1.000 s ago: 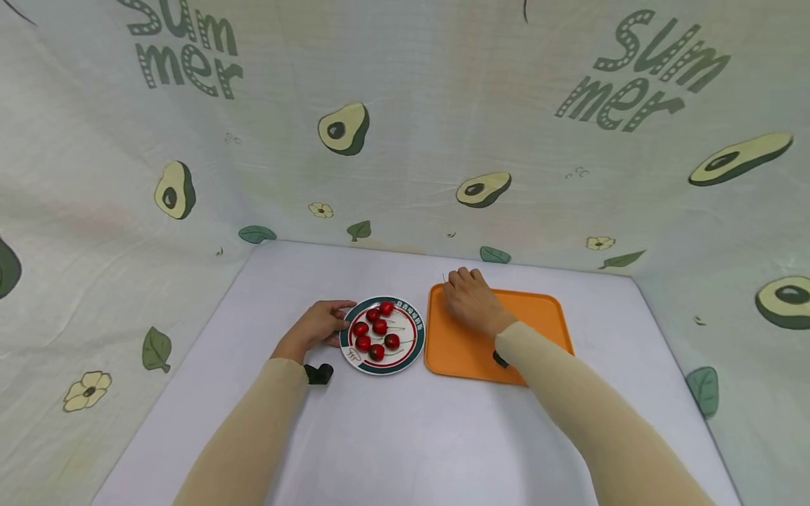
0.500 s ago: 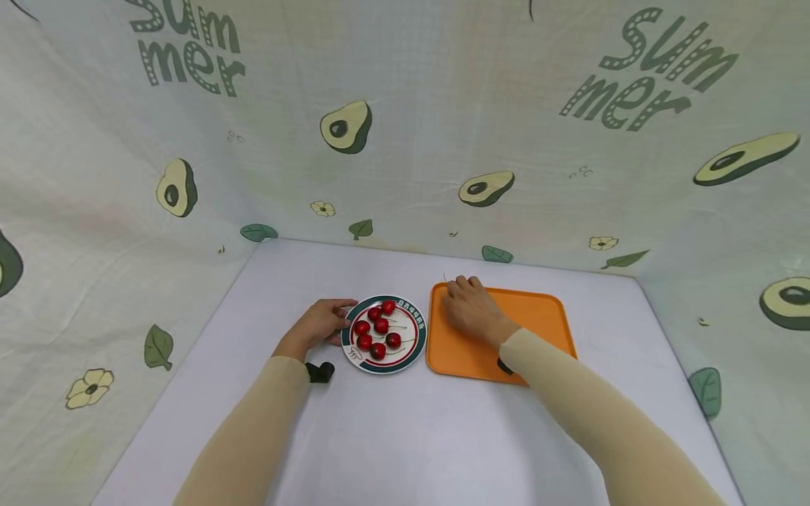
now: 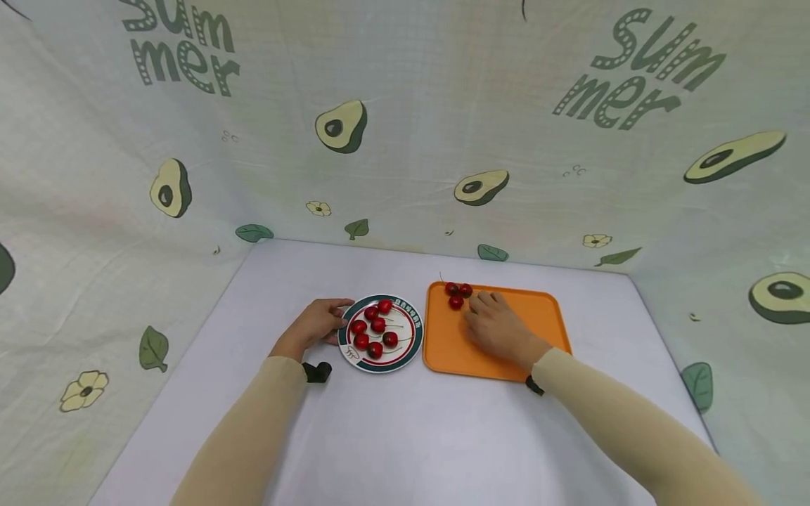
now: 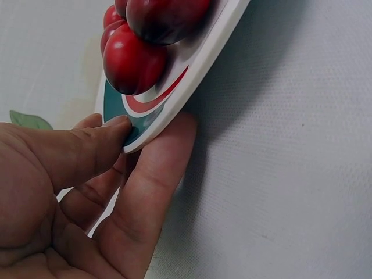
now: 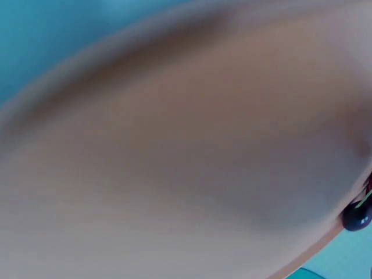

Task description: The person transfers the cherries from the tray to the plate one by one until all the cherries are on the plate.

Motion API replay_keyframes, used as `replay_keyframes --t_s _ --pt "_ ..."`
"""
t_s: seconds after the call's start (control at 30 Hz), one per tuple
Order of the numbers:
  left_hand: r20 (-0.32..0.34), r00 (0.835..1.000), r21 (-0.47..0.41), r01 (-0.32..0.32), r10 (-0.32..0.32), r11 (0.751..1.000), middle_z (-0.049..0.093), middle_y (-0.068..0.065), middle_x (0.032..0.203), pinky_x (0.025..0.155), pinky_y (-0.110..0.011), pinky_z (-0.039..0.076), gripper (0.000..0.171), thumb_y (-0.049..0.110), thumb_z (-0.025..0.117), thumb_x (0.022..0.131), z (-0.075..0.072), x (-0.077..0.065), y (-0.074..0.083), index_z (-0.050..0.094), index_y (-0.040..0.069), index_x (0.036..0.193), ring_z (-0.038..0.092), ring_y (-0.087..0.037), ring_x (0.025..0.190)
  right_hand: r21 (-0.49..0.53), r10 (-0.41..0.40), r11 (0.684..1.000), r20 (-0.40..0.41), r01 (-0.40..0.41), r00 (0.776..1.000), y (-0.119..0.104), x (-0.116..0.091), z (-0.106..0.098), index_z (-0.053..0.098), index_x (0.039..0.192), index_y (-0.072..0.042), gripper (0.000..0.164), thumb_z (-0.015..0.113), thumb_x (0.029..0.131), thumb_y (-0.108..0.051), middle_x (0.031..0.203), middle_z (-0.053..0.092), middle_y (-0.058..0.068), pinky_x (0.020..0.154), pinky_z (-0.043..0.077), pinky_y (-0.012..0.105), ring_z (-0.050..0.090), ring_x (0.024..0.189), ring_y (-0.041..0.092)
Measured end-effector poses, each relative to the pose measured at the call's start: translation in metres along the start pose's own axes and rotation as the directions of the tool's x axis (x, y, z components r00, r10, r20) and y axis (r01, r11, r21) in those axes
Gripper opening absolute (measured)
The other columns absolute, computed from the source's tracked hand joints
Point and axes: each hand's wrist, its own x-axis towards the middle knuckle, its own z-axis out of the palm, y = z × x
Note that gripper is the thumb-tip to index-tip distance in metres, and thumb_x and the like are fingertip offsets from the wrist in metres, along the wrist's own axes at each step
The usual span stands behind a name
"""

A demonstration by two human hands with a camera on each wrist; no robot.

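Observation:
Several red cherries (image 3: 377, 325) with stems lie on a round white plate (image 3: 414, 351) with a green band. My left hand (image 3: 316, 325) holds the plate's left rim; in the left wrist view the thumb (image 4: 99, 152) lies on top and fingers are underneath. To the right is an orange tray (image 3: 538, 316), with three dark red cherries (image 3: 455, 302) grouped in its far left corner. My right hand (image 3: 500, 330) is over the tray, just right of those cherries, its back upward. Its fingertips are hidden, and the right wrist view is mostly blurred skin with a cherry (image 5: 357, 216) at the edge.
Plate and tray stand side by side on a white tabletop (image 3: 380, 436). A printed cloth (image 3: 405, 140) with avocados and leaves rises behind the table and along its sides. Black wrist straps (image 3: 318, 372) show at both cuffs.
My right hand has moved right and slightly nearer from the tray's far left corner, uncovering the three cherries there. My left hand and the plate have stayed in place.

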Motion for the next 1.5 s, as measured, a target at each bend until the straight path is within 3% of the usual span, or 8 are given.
replay_keyframes --t_s 0.27,0.5,0.63,1.13,1.33,1.5 --pt "-0.007 1.0 -0.022 0.019 -0.019 1.0 0.056 -0.016 0.127 0.068 -0.027 0.062 0.053 0.003 0.064 0.102 0.0 0.001 0.0 0.058 0.02 0.152 0.061 -0.025 0.097 0.047 0.128 0.991 -0.093 -0.125 0.987 0.008 0.007 0.002 0.067 0.106 -0.001 0.025 0.073 0.096 -0.023 0.103 0.059 0.014 0.087 0.046 0.046 0.049 0.097 0.034" --pt "-0.014 1.0 -0.018 0.021 -0.021 1.0 0.056 -0.016 0.128 0.068 -0.027 0.062 0.053 0.003 0.064 0.102 0.002 0.001 0.001 0.059 0.02 0.152 0.06 -0.026 0.1 0.063 0.158 0.986 0.0 -0.158 0.987 0.023 0.009 0.006 0.068 0.123 -0.003 0.031 0.072 0.099 -0.023 0.108 0.058 0.014 0.088 0.046 0.046 0.05 0.101 0.034" --pt "-0.013 1.0 -0.019 0.022 -0.022 1.0 0.056 -0.016 0.128 0.068 -0.027 0.062 0.053 0.003 0.064 0.102 0.002 0.002 0.0 0.058 0.02 0.152 0.061 -0.025 0.1 0.083 0.159 0.983 0.033 -0.162 0.987 0.029 0.009 0.007 0.072 0.117 -0.006 0.021 0.07 0.101 -0.019 0.103 0.056 0.012 0.086 0.044 0.044 0.047 0.099 0.032" --pt "-0.01 1.0 -0.005 0.02 -0.02 1.0 0.056 -0.015 0.124 0.067 -0.026 0.061 0.052 0.003 0.065 0.101 0.005 0.001 0.0 0.06 0.02 0.15 0.059 -0.026 0.1 0.046 0.055 0.997 0.04 -0.057 0.998 0.028 0.018 0.01 0.073 0.105 -0.005 0.012 0.072 0.101 -0.016 0.104 0.062 0.008 0.085 0.044 0.041 0.05 0.1 0.03" --pt "-0.019 1.0 0.004 0.023 -0.023 1.0 0.056 -0.015 0.124 0.067 -0.025 0.061 0.052 0.003 0.065 0.102 0.003 0.0 0.001 0.06 0.02 0.15 0.059 -0.026 0.102 0.071 0.025 0.997 -0.016 -0.024 1.0 0.015 0.024 0.0 0.071 0.109 -0.006 0.014 0.076 0.097 -0.011 0.105 0.061 0.009 0.086 0.043 0.04 0.049 0.101 0.03" --pt "-0.024 1.0 0.004 0.02 -0.02 1.0 0.057 -0.016 0.126 0.068 -0.026 0.061 0.052 0.003 0.064 0.102 0.001 -0.001 0.001 0.059 0.02 0.151 0.06 -0.025 0.1 0.073 0.021 0.997 -0.058 -0.017 0.998 -0.006 0.035 -0.012 0.069 0.108 -0.006 0.016 0.076 0.098 -0.017 0.104 0.061 0.009 0.087 0.044 0.039 0.049 0.101 0.029"
